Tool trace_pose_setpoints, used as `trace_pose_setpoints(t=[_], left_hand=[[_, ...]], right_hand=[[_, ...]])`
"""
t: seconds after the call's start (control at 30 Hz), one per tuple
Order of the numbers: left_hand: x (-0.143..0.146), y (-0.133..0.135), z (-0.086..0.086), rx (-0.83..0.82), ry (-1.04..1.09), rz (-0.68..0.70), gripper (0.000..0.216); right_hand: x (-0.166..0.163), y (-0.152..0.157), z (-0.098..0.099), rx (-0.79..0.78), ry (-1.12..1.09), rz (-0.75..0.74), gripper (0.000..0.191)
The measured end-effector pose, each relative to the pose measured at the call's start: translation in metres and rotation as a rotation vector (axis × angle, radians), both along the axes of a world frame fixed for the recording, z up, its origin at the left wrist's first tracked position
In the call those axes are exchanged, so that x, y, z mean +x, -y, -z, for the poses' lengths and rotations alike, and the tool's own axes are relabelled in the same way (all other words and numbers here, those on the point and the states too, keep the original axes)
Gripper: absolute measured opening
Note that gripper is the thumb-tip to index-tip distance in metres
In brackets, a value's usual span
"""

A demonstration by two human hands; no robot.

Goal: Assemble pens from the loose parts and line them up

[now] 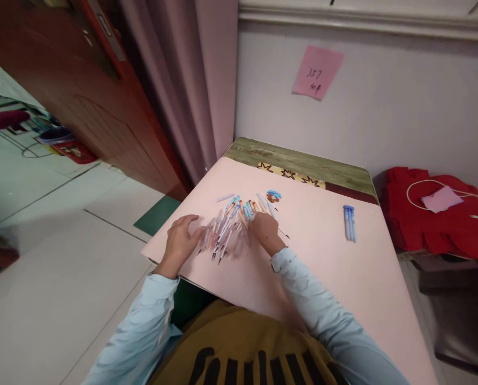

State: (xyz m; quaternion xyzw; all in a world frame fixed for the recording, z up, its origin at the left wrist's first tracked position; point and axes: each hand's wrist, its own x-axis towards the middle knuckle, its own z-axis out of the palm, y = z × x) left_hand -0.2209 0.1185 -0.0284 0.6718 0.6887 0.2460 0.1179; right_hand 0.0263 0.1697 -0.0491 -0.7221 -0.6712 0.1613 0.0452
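A pile of loose pen parts [226, 230] lies on the pink tabletop [315, 283]: white sticks with dark tips, pale see-through pieces, and blue and orange patterned tubes. At the pile's left edge is my left hand [181, 240], its thumb and fingers apart with nothing between them. On the pile's right side my right hand [266, 231] has curled fingers, pointing down among the parts; whatever they pinch is hidden. Just beyond it sit small blue pieces [274, 193] and small brown pieces [273, 198] in a cluster. Three blue pens [349, 223] lie side by side farther right.
Behind the table stand a white wall with a pink paper note [318, 72] and a mauve curtain [182, 69]. A brown door [102, 107] is at the left. Red cloth [419, 224] with a pale cable [417, 184] lies beyond the table's right edge.
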Motion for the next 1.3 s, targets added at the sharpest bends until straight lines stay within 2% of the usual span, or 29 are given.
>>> trace_pose_setpoints(t=[0.17, 0.3, 0.43, 0.53, 0.63, 0.77, 0.9, 1.0, 1.1, 1.2, 1.3], left_hand=[[0.001, 0.000, 0.007, -0.035, 0.003, 0.003, 0.042], [0.005, -0.001, 0.006, 0.001, 0.000, 0.025, 0.040], [0.008, 0.001, 0.009, -0.010, -0.015, 0.034, 0.038], [0.017, 0.001, 0.010, -0.010, 0.005, 0.067, 0.032], [0.035, 0.002, 0.008, 0.067, 0.053, 0.112, 0.026], [0.063, 0.004, 0.004, 0.132, 0.072, 0.203, 0.019], [0.081, -0.003, 0.002, 0.116, 0.080, 0.251, 0.016], [0.087, -0.013, 0.001, 0.108, 0.138, 0.200, 0.014], [0.094, -0.020, -0.001, 0.071, 0.293, 0.142, 0.014], [0.107, -0.020, -0.001, 0.034, 0.378, 0.137, 0.015], [0.119, -0.015, 0.003, 0.022, 0.352, 0.208, 0.015]], right_hand=[[0.001, 0.000, -0.002, -0.006, -0.010, 0.022, 0.024], [0.022, 0.016, -0.006, 0.067, -0.107, 0.048, 0.021], [0.054, 0.041, 0.007, 0.267, -0.534, 0.097, 0.020], [0.073, 0.055, 0.026, 0.375, -0.856, 0.244, 0.025], [0.086, 0.060, 0.045, 0.435, -1.054, 0.359, 0.028], [0.099, 0.057, 0.056, 0.422, -1.219, 0.395, 0.030], [0.105, 0.051, 0.049, 0.379, -1.290, 0.377, 0.029], [0.106, 0.050, 0.040, 0.330, -1.347, 0.330, 0.027], [0.109, 0.048, 0.033, 0.280, -1.459, 0.300, 0.023], [0.114, 0.044, 0.032, 0.289, -1.550, 0.347, 0.022], [0.119, 0.039, 0.032, 0.333, -1.608, 0.402, 0.028]])
